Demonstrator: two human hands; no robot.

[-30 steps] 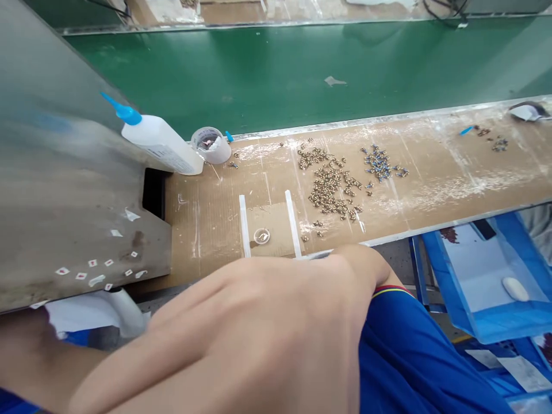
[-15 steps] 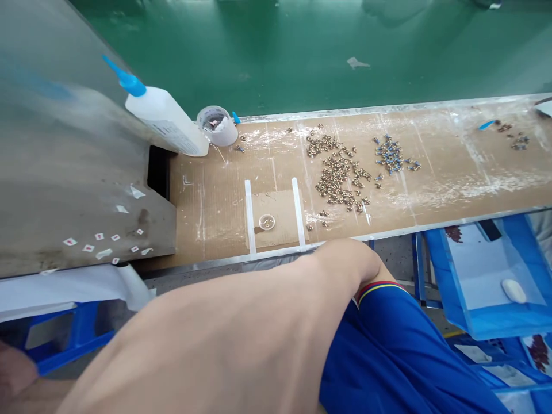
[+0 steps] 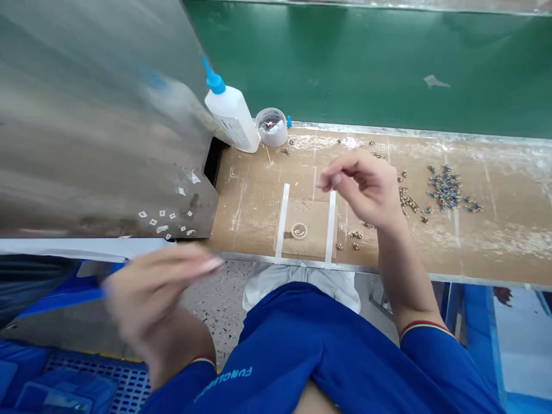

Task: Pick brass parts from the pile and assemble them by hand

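My right hand is over the cardboard-covered bench, beside a pile of small brass-coloured metal parts. Its thumb and forefinger are pinched together; whatever may be between them is too small to make out. My left hand, blurred by motion, is off the bench's front edge at lower left. Its fingers look pressed together, and I cannot make out anything in them. Between the hands, a small clear round dish with a shiny curved bit inside sits on a cardboard square edged by two white tape strips.
A white bottle with a blue nozzle and a white tub of scraps stand at the back left. A metal panel bears small stickers. Blue-and-brass parts lie right. Blue crates flank the bench below.
The view has shifted left, so things on the bench appear further right. An arm that crossed the foreground is withdrawn; both my hands now show, the right one over the bench.
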